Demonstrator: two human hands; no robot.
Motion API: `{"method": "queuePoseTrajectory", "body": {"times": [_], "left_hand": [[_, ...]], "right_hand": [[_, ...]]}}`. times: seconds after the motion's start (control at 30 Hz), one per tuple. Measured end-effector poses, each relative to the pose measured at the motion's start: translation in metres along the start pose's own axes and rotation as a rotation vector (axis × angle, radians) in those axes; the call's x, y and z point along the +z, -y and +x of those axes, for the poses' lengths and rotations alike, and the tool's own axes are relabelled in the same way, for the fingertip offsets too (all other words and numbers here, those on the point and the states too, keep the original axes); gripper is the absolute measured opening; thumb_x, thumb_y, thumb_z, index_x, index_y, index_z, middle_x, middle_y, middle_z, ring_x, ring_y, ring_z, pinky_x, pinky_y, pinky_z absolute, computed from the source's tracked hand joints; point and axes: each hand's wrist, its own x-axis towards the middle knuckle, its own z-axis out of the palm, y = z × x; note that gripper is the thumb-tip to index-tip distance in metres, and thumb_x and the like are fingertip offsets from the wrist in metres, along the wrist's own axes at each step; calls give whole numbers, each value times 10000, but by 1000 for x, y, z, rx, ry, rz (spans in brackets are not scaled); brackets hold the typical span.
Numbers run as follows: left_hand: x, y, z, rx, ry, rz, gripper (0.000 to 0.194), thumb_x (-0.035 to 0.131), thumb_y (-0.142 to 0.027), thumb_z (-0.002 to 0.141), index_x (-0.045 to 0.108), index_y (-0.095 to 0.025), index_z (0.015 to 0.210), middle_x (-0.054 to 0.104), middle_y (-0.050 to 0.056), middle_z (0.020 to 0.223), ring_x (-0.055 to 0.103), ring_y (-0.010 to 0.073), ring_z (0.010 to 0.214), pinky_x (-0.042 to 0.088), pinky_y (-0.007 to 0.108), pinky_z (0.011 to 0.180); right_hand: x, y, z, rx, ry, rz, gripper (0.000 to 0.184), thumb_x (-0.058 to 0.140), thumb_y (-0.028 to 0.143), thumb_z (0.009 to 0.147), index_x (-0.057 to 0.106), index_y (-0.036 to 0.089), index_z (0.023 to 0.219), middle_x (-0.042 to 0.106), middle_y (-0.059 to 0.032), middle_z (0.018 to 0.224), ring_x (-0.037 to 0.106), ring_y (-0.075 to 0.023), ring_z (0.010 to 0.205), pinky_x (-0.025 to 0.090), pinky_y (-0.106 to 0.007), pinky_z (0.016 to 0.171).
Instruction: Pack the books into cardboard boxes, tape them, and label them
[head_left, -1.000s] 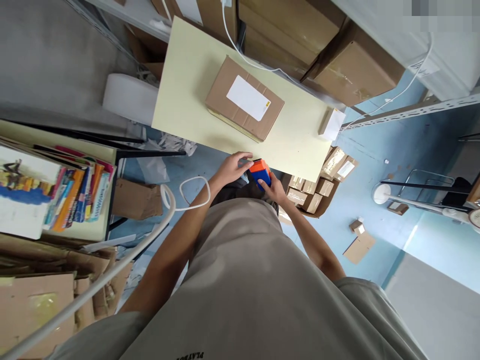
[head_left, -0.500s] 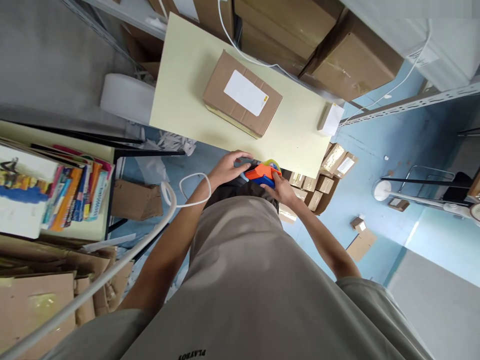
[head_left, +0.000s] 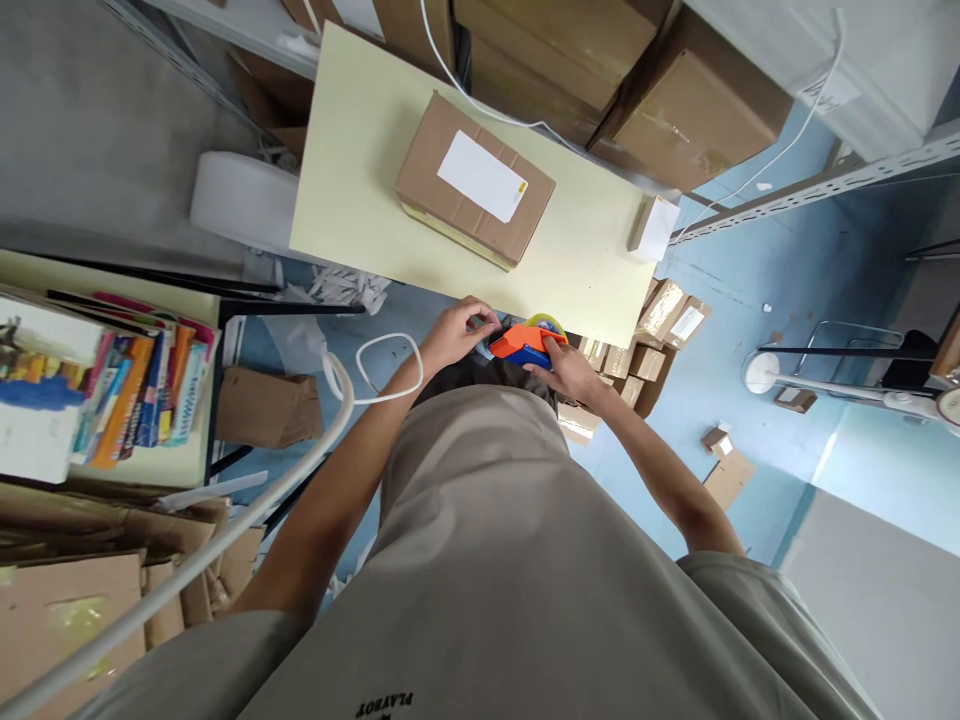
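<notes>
My right hand point(head_left: 568, 366) is wrapped round an orange and blue tape dispenser point(head_left: 517, 345) with a yellowish roll at its back. The dispenser is held before my waist, close to the near edge of the yellow table. Just left of its front end is my left hand point(head_left: 463, 333), thumb and fingers drawn together in a pinch. Whatever lies between those fingertips is too small to make out. Beyond both hands a closed brown cardboard box point(head_left: 480, 185) with a white label lies on the table point(head_left: 341, 160).
A small white box point(head_left: 654, 228) stands at the table's right end. Large cartons point(head_left: 697, 110) line the back. A white tube point(head_left: 225, 540) crosses at the left, near a table of books point(head_left: 150, 390). Small parcels point(head_left: 667, 310) are at the lower right of the table.
My left fingers have closed from a looser spread into a pinch. The dispenser has turned slightly in my right hand and shows more of its orange side. The view has shifted a little.
</notes>
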Motion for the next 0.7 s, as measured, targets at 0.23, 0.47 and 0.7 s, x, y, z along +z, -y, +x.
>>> {"method": "queuePoseTrajectory", "body": {"times": [0.23,0.47,0.7], "left_hand": [[21,16,16,-62,-114,-47,215,743,-446,928,747,-232,940,839,71,966,754,242,901,650,399,904],[13,32,49,-66,-256,21,135,755,-356,933,757,-223,913,839,73,991,762,232,949,628,365,937],[2,62,84,-63,-347,-38,226,828,-398,910,751,-217,1021,799,51,936,748,197,901,610,326,886]], "right_hand": [[-18,1,19,124,42,-21,805,528,799,1130,547,131,1579,836,-232,1190,816,-437,1031,640,-521,938],[-52,-19,25,177,105,-115,647,633,707,1122,640,150,1450,840,-220,1173,800,-420,1036,614,-505,947],[-51,-65,47,236,-22,-180,617,703,675,1082,663,150,1403,836,-229,1232,791,-426,1113,615,-523,1008]]}}
